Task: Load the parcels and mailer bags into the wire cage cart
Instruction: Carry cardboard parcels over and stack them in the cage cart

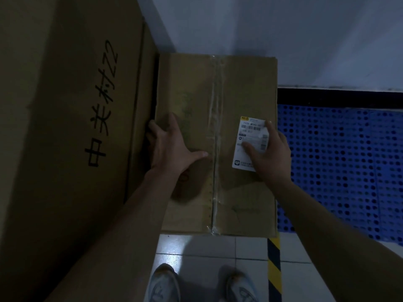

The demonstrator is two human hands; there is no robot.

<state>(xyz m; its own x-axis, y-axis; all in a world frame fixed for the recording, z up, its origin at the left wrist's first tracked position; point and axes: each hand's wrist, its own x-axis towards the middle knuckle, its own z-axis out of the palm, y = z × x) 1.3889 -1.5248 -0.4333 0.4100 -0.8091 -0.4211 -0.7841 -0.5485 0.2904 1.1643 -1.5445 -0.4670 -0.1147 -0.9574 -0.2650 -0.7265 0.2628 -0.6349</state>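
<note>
A brown cardboard parcel sealed with clear tape lies flat in front of me, with a white shipping label on its right half. My left hand lies on the parcel's left part, fingers reaching down over the left edge into the gap beside a taller box. My right hand rests on the label near the right edge, its fingers over that edge. No wire cage cart is in view.
A tall cardboard box with black handwritten characters stands tight against the parcel's left side. A blue perforated plastic pallet lies to the right. A grey wall is behind. White floor tiles, a yellow-black hazard strip and my shoes are below.
</note>
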